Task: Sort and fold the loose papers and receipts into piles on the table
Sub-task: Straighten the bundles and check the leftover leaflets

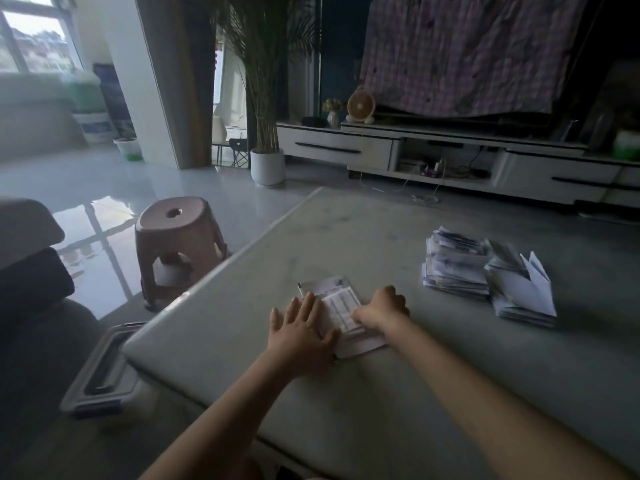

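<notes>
Head view: flat left hand (pixel 301 327) pins white printed paper (pixel 341 306); curled right hand (pixel 382 308), grip unclear; slipping could skew the crease.

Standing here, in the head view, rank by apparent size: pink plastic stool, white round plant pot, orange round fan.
1. pink plastic stool
2. white round plant pot
3. orange round fan
The stool is nearer the camera, so true sizes stay unsure.
</notes>
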The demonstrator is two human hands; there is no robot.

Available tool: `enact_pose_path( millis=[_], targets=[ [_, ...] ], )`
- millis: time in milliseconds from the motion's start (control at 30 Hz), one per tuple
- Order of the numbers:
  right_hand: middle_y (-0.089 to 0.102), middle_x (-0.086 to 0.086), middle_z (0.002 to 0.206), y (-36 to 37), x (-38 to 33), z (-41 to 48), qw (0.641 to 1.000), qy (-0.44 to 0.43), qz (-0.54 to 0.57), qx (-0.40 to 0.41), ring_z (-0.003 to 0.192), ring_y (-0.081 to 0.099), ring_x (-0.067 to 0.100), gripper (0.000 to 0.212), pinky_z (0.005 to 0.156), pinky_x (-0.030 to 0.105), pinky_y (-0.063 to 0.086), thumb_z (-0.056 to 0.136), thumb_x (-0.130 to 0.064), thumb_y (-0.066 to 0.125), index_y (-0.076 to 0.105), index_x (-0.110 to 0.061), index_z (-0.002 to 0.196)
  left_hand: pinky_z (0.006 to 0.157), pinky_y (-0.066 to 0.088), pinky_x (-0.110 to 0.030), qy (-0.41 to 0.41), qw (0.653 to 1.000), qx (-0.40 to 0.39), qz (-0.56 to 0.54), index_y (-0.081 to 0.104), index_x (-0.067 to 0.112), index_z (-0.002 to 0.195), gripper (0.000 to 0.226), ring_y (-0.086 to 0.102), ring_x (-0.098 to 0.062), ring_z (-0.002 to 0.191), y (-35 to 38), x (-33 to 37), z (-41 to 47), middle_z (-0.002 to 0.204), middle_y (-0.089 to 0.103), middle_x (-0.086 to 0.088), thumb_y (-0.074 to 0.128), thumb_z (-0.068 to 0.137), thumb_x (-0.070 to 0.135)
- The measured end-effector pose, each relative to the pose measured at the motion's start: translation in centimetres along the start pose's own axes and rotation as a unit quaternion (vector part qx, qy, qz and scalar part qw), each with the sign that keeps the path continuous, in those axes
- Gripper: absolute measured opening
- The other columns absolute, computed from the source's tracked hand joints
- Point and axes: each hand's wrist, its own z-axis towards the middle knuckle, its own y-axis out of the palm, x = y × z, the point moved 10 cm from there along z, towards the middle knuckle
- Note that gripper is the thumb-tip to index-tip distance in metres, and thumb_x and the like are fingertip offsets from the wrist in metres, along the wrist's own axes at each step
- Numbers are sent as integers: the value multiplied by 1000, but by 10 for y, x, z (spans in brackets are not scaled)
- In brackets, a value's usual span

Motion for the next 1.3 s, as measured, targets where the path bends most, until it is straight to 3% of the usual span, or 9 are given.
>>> enact_pose_path(
  millis=[100,200,433,567,733,900,967,1133,1300],
  targets=[
    [59,14,112,5,-14,4,994,-9,14,-104,95,60,24,32,74,28,47,77,-10,66,60,1,106,115,-9,-44,-4,1000,-5,-3,-5,22,149,69,-11,-19,144,1,0,-2,157,-12,3,25,96,53],
    [50,11,89,11,-24,-10,980,-23,45,-192,68,47,16,9,59,23,38,87,-3,49,57,-8,87,115,-8,-44,6,1000,1,3,-6,22,149,69,-11,-19,144,0,1,-4,157,-13,3,24,96,53],
    [39,1,64,4,-20,-12,989,-104,34,-96,59,39,13,26,45,20,27,85,-7,46,37,-12,62,117,-8,-44,60,995,68,30,-14,20,147,72,-19,-21,142,-19,3,-3,153,-26,-3,28,96,50],
    [64,18,99,-22,-9,35,983,-39,176,28,87,58,25,18,65,25,39,85,-11,49,61,-1,95,116,1,-42,102,988,113,3,-6,30,148,66,-7,-21,145,-38,23,21,156,-16,-3,30,96,50],
    [55,21,126,-55,-12,88,979,13,168,118,114,54,36,40,86,35,46,95,-26,41,49,2,122,101,33,-36,103,991,90,-11,22,24,146,62,38,-30,131,-41,49,98,147,35,-11,46,92,45],
    [45,18,133,-69,-25,112,982,-11,27,189,119,49,35,44,92,39,42,95,-27,45,35,-5,132,99,32,-36,144,987,78,-5,18,24,147,69,40,-29,126,-37,81,152,137,45,-10,52,90,43],
    [45,17,132,-72,-38,115,973,-37,-106,201,118,50,32,47,90,37,43,94,-29,47,36,-6,134,97,33,-34,164,983,78,-8,34,31,140,56,41,-28,123,-42,82,159,131,48,-9,54,89,43],
    [48,16,127,-62,-47,130,893,-21,-421,155,110,48,27,52,66,30,37,92,-44,48,47,-8,130,97,37,-35,204,978,51,-13,54,25,126,41,42,-29,119,-44,95,174,125,50,-10,59,87,37],
    [39,19,131,-65,-42,132,906,-35,-387,169,118,40,31,45,88,35,38,95,-28,41,39,-4,134,102,32,-37,234,971,49,-12,57,15,120,34,40,-28,123,-32,114,176,126,51,-10,54,88,27]
  ],
)
